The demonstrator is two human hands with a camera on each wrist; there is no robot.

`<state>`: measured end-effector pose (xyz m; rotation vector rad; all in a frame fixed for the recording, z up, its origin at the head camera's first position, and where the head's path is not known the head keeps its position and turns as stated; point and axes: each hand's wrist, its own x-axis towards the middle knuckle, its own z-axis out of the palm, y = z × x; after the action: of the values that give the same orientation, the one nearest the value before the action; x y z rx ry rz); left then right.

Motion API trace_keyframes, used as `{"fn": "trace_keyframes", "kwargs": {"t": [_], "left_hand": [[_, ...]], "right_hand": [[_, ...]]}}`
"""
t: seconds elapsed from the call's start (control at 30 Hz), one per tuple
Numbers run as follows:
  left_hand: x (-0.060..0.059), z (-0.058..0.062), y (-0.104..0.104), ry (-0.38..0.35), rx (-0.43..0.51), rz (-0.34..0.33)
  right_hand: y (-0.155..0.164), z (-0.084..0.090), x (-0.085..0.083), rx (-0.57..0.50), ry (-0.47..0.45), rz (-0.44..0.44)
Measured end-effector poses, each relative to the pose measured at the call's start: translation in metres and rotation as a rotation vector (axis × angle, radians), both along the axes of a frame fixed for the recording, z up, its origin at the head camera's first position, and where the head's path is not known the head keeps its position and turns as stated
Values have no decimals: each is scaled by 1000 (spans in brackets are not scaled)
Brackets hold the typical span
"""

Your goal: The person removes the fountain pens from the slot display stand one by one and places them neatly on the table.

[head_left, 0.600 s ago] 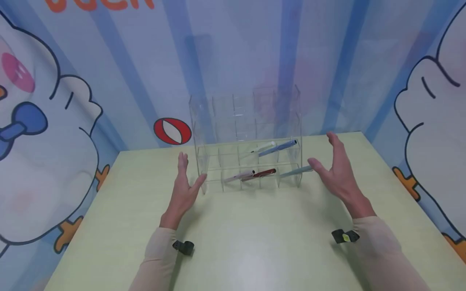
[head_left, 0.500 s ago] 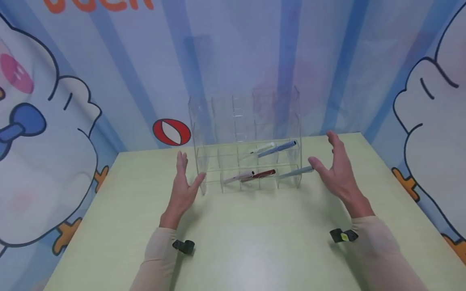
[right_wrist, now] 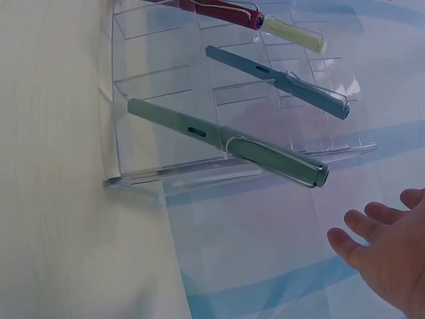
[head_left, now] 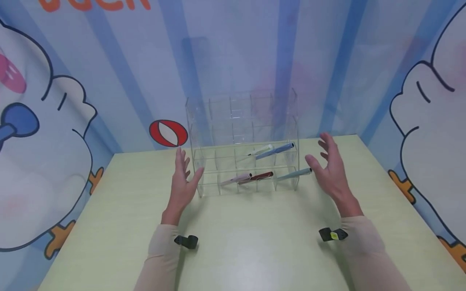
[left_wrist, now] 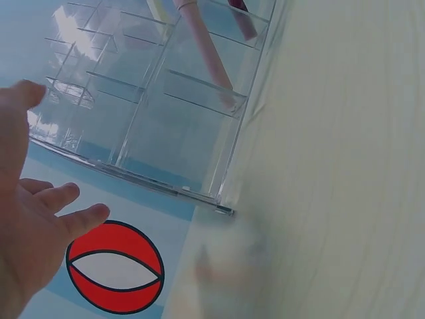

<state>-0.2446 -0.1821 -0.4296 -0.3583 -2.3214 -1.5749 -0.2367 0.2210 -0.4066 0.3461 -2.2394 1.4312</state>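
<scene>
A clear acrylic pen rack (head_left: 242, 141) with rows of compartments stands on the table. In its front row lie a pink pen (head_left: 236, 179), a dark red pen (head_left: 256, 178) and a grey-green pen (right_wrist: 219, 139). Behind them, a blue pen (head_left: 275, 150) and a pale yellow-green pen (right_wrist: 295, 34) slant in a higher row. My left hand (head_left: 183, 188), fingers extended and thumb apart, is beside the rack's left side, holding nothing. To the right, my right hand (head_left: 332, 173) hovers with loosely bent fingers, its thumb near the cap end of the grey-green pen.
The pale table (head_left: 240, 238) extends in front of the rack and to both sides. Behind it hangs a blue striped cloth (head_left: 240, 48) with cartoon figures and a printed red and white ball (head_left: 168, 133). Each wrist wears a small black camera.
The head view has shifted slightly. My right hand has come a little to the left, and more of its fingers show. The left hand's fingers have spread slightly. The pens stay in place.
</scene>
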Motion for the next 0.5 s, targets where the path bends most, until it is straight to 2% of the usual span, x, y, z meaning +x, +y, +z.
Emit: {"fn": "trace_keyframes", "kwargs": {"t": [0.1,0.17,0.5], "left_hand": [[-11,-15,-4,-2,24,-4],[-15,-20,-5,-4,28,-12],[-19,-24,-6,17,-57,-36]], "right_hand": [[-3,1,-1,-14,-6,7],[-6,3,-2,-17,-8,9],[-16,7,-9,9,7,15]]}}
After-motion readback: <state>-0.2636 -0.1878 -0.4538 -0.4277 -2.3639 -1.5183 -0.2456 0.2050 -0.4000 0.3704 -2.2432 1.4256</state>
